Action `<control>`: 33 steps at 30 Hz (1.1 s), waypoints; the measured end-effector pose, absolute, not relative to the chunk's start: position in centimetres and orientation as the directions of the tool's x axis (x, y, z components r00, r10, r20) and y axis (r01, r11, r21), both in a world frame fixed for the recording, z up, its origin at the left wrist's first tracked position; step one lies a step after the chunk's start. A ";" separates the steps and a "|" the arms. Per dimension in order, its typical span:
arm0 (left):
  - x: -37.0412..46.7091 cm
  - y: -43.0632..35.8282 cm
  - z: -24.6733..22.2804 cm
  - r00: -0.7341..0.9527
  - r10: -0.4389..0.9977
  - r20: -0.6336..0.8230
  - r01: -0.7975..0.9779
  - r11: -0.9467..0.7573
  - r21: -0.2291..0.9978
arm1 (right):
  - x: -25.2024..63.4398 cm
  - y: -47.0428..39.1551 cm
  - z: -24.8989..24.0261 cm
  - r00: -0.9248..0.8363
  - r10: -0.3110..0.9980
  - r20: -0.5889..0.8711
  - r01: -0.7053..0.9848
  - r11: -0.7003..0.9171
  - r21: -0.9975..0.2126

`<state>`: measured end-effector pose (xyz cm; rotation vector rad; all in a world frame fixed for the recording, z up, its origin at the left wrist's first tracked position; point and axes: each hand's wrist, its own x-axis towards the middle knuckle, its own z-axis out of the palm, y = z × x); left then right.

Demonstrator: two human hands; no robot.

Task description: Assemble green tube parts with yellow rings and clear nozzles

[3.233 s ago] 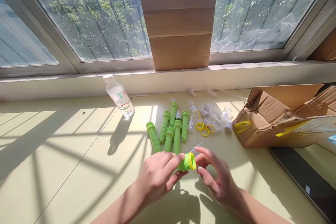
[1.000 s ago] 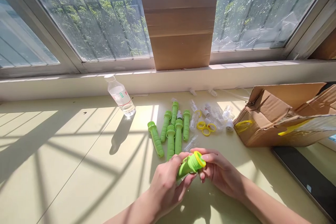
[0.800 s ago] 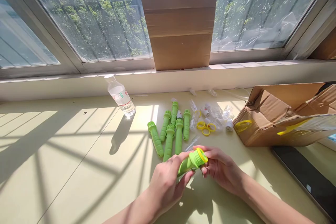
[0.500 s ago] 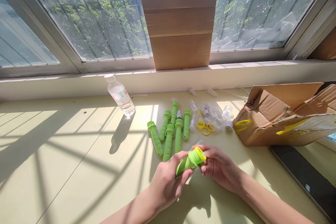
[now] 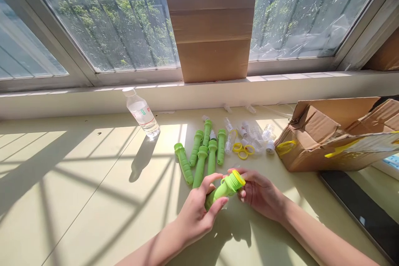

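Observation:
My left hand (image 5: 195, 212) is closed around a green plastic tube (image 5: 222, 192) with a threaded end, tilted up to the right. A yellow ring (image 5: 239, 177) sits at the mouth of that threaded end. My right hand (image 5: 263, 195) pinches the ring's edge with its fingertips; part of its grip is hidden behind the tube. Just beyond my hands, several similar green tubes (image 5: 200, 166) lie side by side on the table. To their right are loose yellow rings (image 5: 243, 154) and a scatter of clear plastic pieces (image 5: 255, 135), some with white caps.
A clear water bottle (image 5: 143, 116) stands at the back left. On the right sits an open cardboard box (image 5: 299, 156), with a dark flat phone-like object (image 5: 352, 208) in front of it. Behind the table (image 5: 77, 183) run a white ledge (image 5: 215, 95) and windows.
The green tube has turned a little in my left hand, and a small loop near its thread now shows. My left fingers have shifted along it. My right fingertips stay by the ring.

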<state>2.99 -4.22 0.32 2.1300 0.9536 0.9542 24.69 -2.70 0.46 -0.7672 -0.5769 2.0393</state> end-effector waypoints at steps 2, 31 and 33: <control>3.1 -4.4 0.3 0.469 0.812 0.347 0.370 -0.537 0.758 | 24.5 -2.7 0.5 -0.476 0.826 -0.302 -0.561 -0.550 -0.619; 2.9 -4.2 -0.3 0.384 0.868 0.316 0.478 -0.480 0.735 | 24.4 -2.7 -0.4 -0.651 0.748 -0.129 -0.607 -0.615 -0.503; 2.8 -4.1 -0.4 0.385 0.864 0.325 0.477 -0.487 0.732 | 24.4 -2.8 -0.4 -0.636 0.759 -0.143 -0.617 -0.611 -0.496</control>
